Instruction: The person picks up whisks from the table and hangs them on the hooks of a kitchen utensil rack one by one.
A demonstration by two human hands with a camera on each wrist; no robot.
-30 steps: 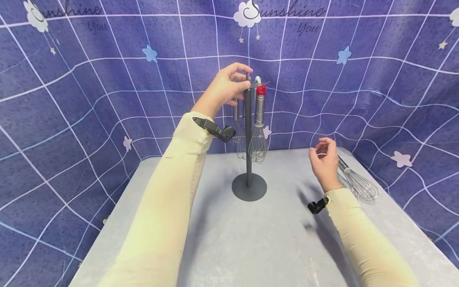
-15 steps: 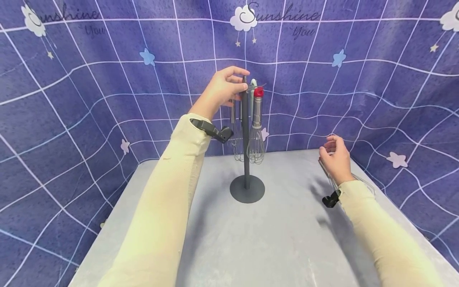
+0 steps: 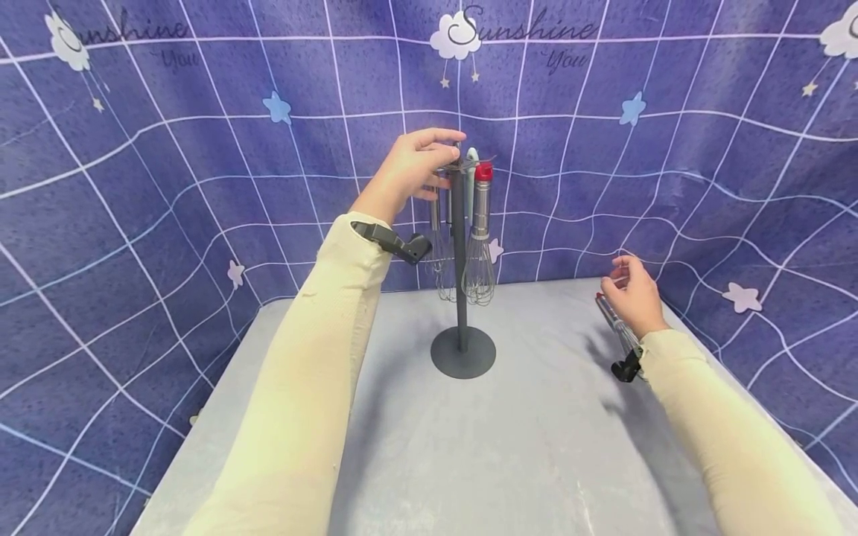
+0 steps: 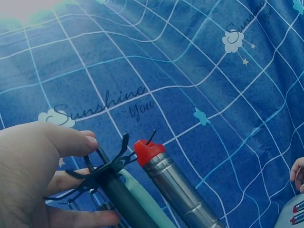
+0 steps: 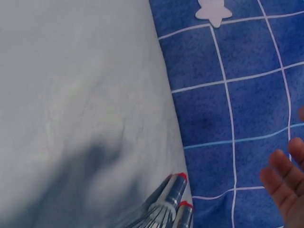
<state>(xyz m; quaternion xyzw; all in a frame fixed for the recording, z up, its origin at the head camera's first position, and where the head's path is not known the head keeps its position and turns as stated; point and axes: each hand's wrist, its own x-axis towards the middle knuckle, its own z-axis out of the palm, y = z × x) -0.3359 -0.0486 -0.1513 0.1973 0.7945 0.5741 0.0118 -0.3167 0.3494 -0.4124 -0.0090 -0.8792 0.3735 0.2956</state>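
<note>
My left hand (image 3: 414, 167) is at the top of a dark utensil stand (image 3: 460, 275), its thumb and fingers round the pole's tip and hooks. From the stand hang a steel whisk with a red end (image 3: 481, 208), a pale-handled utensil (image 3: 471, 186) and thinner utensils, partly hidden. In the left wrist view, fingers (image 4: 71, 142) lie above and below the hook ring (image 4: 107, 171). My right hand (image 3: 637, 298) hovers over the table's right side, fingers loosely bent, holding nothing. Under it lie whisks; the right wrist view shows two red-ended handles (image 5: 175, 190).
The grey-white table (image 3: 469, 447) has its right edge close to the whisks. A blue gridded curtain (image 3: 570, 186) with stars and clouds stands behind and at both sides. The stand's round base (image 3: 462, 365) rests on the table.
My right hand has moved right over the lying whisks, and a red-tipped handle now shows left of it. My left hand stays at the stand's top, its thumb slightly higher.
</note>
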